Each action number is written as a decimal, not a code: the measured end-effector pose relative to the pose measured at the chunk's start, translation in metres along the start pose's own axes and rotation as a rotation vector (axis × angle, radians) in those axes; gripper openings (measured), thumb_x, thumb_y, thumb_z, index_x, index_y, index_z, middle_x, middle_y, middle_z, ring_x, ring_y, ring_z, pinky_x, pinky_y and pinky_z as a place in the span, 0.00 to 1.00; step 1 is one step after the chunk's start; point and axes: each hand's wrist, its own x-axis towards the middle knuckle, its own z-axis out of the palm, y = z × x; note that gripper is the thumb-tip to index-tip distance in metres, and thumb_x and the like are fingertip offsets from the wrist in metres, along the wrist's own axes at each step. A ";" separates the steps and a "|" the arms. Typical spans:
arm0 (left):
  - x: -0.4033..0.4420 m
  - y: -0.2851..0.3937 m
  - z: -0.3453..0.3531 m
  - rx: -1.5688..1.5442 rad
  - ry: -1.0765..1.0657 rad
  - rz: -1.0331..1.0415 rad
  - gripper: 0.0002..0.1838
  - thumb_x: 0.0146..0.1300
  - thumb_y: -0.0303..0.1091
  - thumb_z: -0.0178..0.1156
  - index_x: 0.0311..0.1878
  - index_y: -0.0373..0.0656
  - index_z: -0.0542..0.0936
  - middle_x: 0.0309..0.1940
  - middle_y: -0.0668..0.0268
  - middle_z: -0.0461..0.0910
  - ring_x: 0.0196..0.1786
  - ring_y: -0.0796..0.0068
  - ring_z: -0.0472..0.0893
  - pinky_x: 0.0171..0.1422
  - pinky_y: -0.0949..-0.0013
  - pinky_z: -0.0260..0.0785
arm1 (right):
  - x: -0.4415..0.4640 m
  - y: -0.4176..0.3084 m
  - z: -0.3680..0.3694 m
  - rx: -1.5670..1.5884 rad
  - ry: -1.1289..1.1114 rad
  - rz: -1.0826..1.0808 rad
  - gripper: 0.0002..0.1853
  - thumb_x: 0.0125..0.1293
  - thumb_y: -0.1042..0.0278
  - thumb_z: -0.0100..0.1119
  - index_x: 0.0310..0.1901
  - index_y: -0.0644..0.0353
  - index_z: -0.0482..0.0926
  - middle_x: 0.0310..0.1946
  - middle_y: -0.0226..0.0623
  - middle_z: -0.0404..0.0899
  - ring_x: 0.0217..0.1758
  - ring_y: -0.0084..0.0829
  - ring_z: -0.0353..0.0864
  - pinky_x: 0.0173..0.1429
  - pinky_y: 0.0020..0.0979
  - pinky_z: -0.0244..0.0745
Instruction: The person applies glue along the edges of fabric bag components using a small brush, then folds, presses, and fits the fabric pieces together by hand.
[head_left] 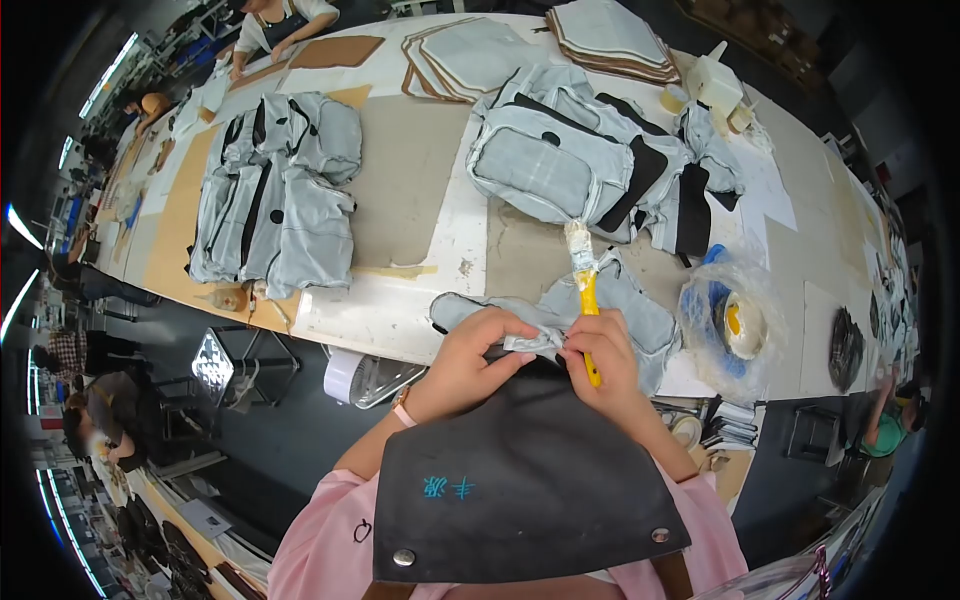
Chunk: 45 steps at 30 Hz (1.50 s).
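Observation:
Near the table's front edge, my left hand (468,362) is closed, pinching a light-grey fabric piece (524,341) between thumb and fingers. My right hand (608,362) grips a yellow-handled paintbrush (588,292), its bristles pointing away from me and coated in white. The right thumb and fingertips also meet at the end of the same fabric piece. Under and beside the hands lies more grey fabric (640,315), partly hidden by the right hand and the brush. A dark apron (520,470) covers my front just below both hands.
Grey backpack-like pieces with black straps (548,165) lie ahead, and more grey bag pieces (280,200) sit to the left. A plastic-lined bowl (742,325) is at right. Stacked panels (610,35) and a white container (714,82) stand farther back. A co-worker (280,25) works across the table.

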 end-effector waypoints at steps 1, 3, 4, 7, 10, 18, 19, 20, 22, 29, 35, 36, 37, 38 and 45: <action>0.000 0.005 -0.003 0.067 0.011 0.034 0.12 0.53 0.26 0.65 0.42 0.42 0.79 0.40 0.63 0.76 0.43 0.67 0.75 0.48 0.70 0.67 | 0.001 0.001 0.001 -0.037 0.020 -0.041 0.14 0.44 0.84 0.63 0.34 0.61 0.74 0.36 0.37 0.74 0.39 0.42 0.71 0.45 0.36 0.69; 0.000 0.016 -0.010 0.217 0.041 0.075 0.11 0.53 0.25 0.64 0.42 0.41 0.79 0.39 0.64 0.76 0.42 0.70 0.75 0.48 0.72 0.67 | 0.005 -0.002 -0.001 -0.105 0.002 -0.097 0.14 0.42 0.84 0.63 0.33 0.62 0.75 0.37 0.36 0.74 0.39 0.42 0.70 0.44 0.37 0.69; -0.001 0.022 -0.014 0.300 0.057 0.082 0.11 0.54 0.25 0.64 0.42 0.41 0.79 0.38 0.64 0.76 0.41 0.70 0.75 0.47 0.72 0.67 | 0.006 -0.004 -0.002 -0.138 -0.009 -0.120 0.14 0.41 0.84 0.63 0.33 0.62 0.75 0.38 0.36 0.74 0.38 0.42 0.70 0.44 0.37 0.69; -0.005 0.019 -0.013 0.201 0.022 -0.055 0.10 0.55 0.24 0.62 0.41 0.40 0.79 0.35 0.64 0.76 0.38 0.71 0.75 0.45 0.73 0.68 | 0.009 -0.010 0.008 -0.154 -0.051 -0.160 0.15 0.40 0.82 0.62 0.34 0.63 0.76 0.38 0.36 0.74 0.38 0.42 0.70 0.44 0.37 0.69; -0.010 0.012 -0.010 0.067 0.010 -0.192 0.09 0.55 0.22 0.61 0.40 0.39 0.79 0.33 0.64 0.75 0.36 0.71 0.75 0.44 0.73 0.69 | 0.010 -0.010 0.018 -0.173 -0.049 -0.209 0.14 0.41 0.81 0.61 0.34 0.63 0.76 0.39 0.37 0.74 0.38 0.42 0.70 0.45 0.37 0.69; -0.006 0.000 -0.026 0.159 -0.124 0.109 0.06 0.54 0.22 0.61 0.35 0.41 0.78 0.34 0.64 0.76 0.37 0.65 0.77 0.41 0.69 0.69 | 0.003 -0.003 0.029 0.026 -0.012 -0.194 0.13 0.44 0.81 0.63 0.34 0.62 0.76 0.37 0.39 0.74 0.38 0.43 0.71 0.44 0.37 0.69; -0.004 0.002 -0.026 0.174 -0.130 0.154 0.06 0.54 0.22 0.61 0.35 0.41 0.77 0.34 0.64 0.75 0.37 0.65 0.76 0.41 0.69 0.69 | 0.002 -0.001 0.030 0.055 -0.005 -0.154 0.13 0.44 0.80 0.64 0.34 0.62 0.76 0.36 0.39 0.74 0.38 0.43 0.71 0.43 0.38 0.69; -0.003 0.007 -0.025 0.186 -0.136 0.159 0.07 0.54 0.22 0.61 0.36 0.42 0.76 0.34 0.63 0.75 0.37 0.62 0.76 0.40 0.67 0.70 | 0.001 0.000 0.030 0.079 -0.003 -0.112 0.13 0.45 0.80 0.65 0.34 0.61 0.75 0.35 0.39 0.74 0.37 0.44 0.71 0.42 0.38 0.69; 0.002 0.006 -0.022 0.351 -0.117 0.335 0.09 0.52 0.23 0.61 0.36 0.41 0.73 0.35 0.63 0.75 0.37 0.59 0.76 0.41 0.65 0.70 | 0.000 -0.001 0.028 0.085 0.023 -0.064 0.12 0.45 0.79 0.65 0.34 0.61 0.75 0.34 0.39 0.73 0.35 0.44 0.71 0.39 0.37 0.68; 0.007 0.020 -0.033 0.603 -0.141 0.580 0.09 0.51 0.25 0.57 0.36 0.36 0.70 0.37 0.59 0.73 0.39 0.60 0.76 0.43 0.64 0.69 | 0.004 -0.003 0.028 0.025 0.025 -0.142 0.15 0.42 0.81 0.64 0.35 0.61 0.75 0.34 0.40 0.73 0.35 0.45 0.70 0.39 0.39 0.66; 0.002 0.029 -0.038 0.678 -0.253 0.612 0.11 0.50 0.27 0.55 0.38 0.36 0.70 0.40 0.58 0.73 0.40 0.60 0.75 0.45 0.64 0.70 | 0.003 -0.001 0.030 -0.011 -0.010 -0.200 0.16 0.40 0.82 0.62 0.34 0.61 0.72 0.35 0.40 0.73 0.35 0.46 0.69 0.40 0.40 0.67; 0.002 0.028 -0.038 0.673 -0.254 0.626 0.12 0.51 0.28 0.55 0.39 0.36 0.70 0.40 0.58 0.72 0.40 0.60 0.75 0.45 0.64 0.70 | 0.003 0.000 0.030 -0.011 -0.014 -0.200 0.15 0.40 0.82 0.62 0.33 0.61 0.72 0.35 0.40 0.73 0.35 0.46 0.70 0.40 0.40 0.67; 0.002 0.026 -0.037 0.662 -0.258 0.628 0.12 0.50 0.28 0.56 0.39 0.37 0.70 0.40 0.58 0.72 0.40 0.60 0.75 0.45 0.64 0.70 | 0.001 0.002 0.031 -0.012 -0.015 -0.216 0.16 0.39 0.82 0.61 0.33 0.61 0.72 0.35 0.40 0.72 0.35 0.46 0.70 0.40 0.40 0.67; 0.002 0.023 -0.035 0.651 -0.263 0.629 0.13 0.50 0.28 0.56 0.40 0.37 0.70 0.39 0.58 0.72 0.40 0.60 0.75 0.45 0.64 0.70 | -0.001 0.005 0.032 -0.012 -0.016 -0.232 0.16 0.38 0.82 0.61 0.33 0.61 0.71 0.35 0.40 0.72 0.35 0.46 0.70 0.40 0.41 0.67; -0.005 0.027 -0.038 0.591 -0.310 0.448 0.13 0.51 0.28 0.58 0.41 0.38 0.71 0.38 0.58 0.72 0.40 0.60 0.75 0.44 0.63 0.69 | 0.012 -0.014 0.030 -0.083 -0.039 -0.335 0.17 0.35 0.82 0.59 0.31 0.59 0.68 0.33 0.40 0.71 0.31 0.45 0.67 0.34 0.40 0.64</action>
